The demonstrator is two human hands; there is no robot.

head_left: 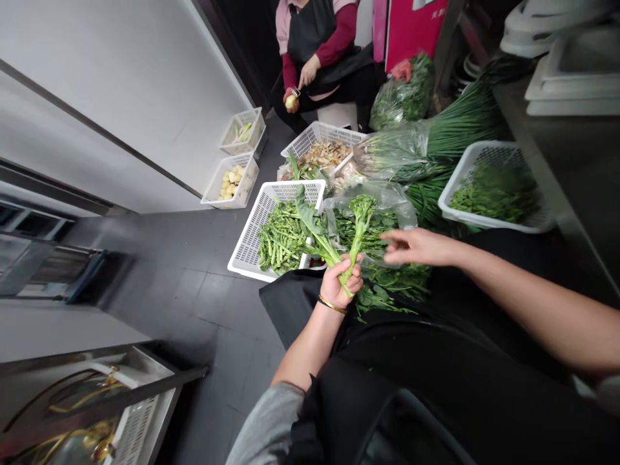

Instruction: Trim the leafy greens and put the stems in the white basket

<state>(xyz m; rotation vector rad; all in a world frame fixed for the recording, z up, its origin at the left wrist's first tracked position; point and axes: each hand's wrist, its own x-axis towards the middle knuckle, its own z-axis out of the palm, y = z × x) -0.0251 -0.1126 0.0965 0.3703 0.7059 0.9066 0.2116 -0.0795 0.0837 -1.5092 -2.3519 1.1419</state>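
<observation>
My left hand point(341, 281) is closed around the lower stem of a broccolini stalk point(361, 226), its budded head pointing up and a broad leaf point(310, 213) branching off to the left. To the right of the stalk, my right hand point(414, 247) hovers with its fingers partly stretched toward it, apart from it and slightly blurred. Below both hands lies a clear plastic bag point(402, 203) of leafy greens point(382, 242). Just left of my left hand stands a white basket point(249, 236) holding cut green stems point(281, 242).
A co-worker point(314, 58) sits opposite, peeling a pale round vegetable point(291, 102). Nearby are a basket of peelings point(327, 154), bundled scallions point(465, 126), a basket of herbs point(494, 194), and a crate of peeled potatoes point(231, 182). A metal shelf point(571, 155) borders the right.
</observation>
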